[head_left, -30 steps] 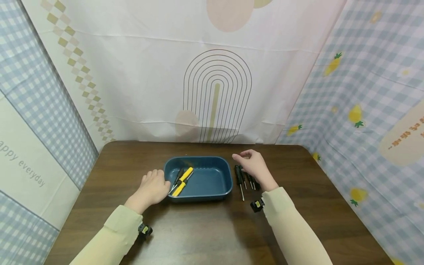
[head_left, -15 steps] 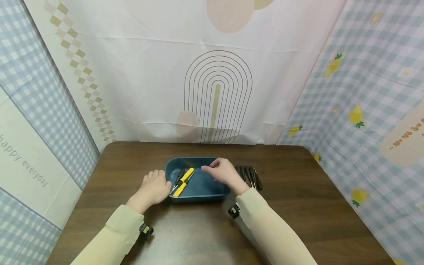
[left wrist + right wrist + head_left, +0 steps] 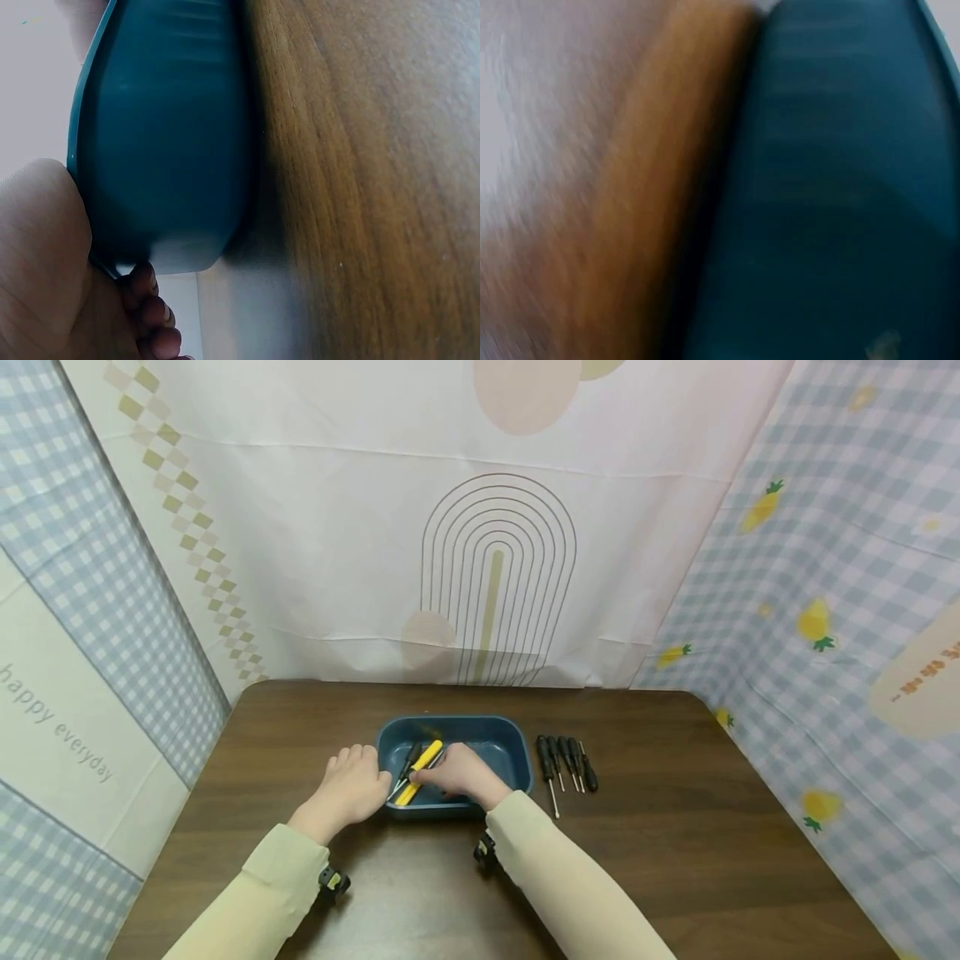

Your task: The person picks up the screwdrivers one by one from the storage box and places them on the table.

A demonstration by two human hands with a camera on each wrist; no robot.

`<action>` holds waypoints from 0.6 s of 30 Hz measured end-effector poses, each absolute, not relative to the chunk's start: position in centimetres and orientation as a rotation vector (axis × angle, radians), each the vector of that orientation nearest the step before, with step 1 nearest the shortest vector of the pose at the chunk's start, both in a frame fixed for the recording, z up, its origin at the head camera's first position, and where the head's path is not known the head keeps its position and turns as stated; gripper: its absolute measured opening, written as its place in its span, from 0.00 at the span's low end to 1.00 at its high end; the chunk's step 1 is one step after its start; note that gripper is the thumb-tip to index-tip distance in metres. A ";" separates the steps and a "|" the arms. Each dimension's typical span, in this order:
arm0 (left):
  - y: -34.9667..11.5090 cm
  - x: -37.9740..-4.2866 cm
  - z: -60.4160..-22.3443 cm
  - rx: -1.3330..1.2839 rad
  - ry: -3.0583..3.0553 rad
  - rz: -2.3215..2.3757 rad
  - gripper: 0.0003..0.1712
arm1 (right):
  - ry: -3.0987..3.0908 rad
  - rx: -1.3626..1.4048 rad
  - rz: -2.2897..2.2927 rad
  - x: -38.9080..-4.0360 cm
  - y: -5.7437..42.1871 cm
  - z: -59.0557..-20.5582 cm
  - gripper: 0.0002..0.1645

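Observation:
A blue plastic bin (image 3: 491,720) stands on the table. My left hand (image 3: 352,785) holds its left end; in the left wrist view the thumb (image 3: 41,232) lies by the rim and the fingertips (image 3: 154,311) curl beneath it. In the bin's left part lie yellow-handled screwdrivers (image 3: 430,753) and a black-handled screwdriver (image 3: 411,757). My right hand (image 3: 461,771) reaches into the bin, its fingertips at the yellow handles. Whether they pinch one is hidden. The right wrist view is blurred and shows mostly the bin's outer wall (image 3: 832,172).
Right of the bin, several black-handled screwdrivers (image 3: 545,758) lie side by side in a row, shafts mostly toward me; the rightmost one points the other way. The brown wooden table (image 3: 675,827) ends at a fabric backdrop (image 3: 337,568) behind.
My right hand has moved left from above the black-handled screwdrivers, over the bin and down to the yellow handles. The row at the right is now uncovered. My left hand stays on the bin.

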State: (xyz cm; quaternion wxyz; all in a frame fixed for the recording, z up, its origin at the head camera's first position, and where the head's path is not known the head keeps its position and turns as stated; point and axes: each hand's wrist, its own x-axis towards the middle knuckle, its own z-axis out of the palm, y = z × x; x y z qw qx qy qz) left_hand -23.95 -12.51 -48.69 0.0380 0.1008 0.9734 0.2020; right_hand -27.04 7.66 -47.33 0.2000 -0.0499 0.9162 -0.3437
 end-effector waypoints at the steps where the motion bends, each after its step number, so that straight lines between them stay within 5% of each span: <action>1: -12.5 -23.9 -48.7 0.312 2.986 0.618 0.23 | 2.567 -0.146 -0.952 -27.0 7.5 -47.5 0.22; 18: -12.5 -23.7 -48.6 0.292 2.987 0.641 0.22 | 2.670 -0.071 -0.804 -27.1 6.4 -47.4 0.19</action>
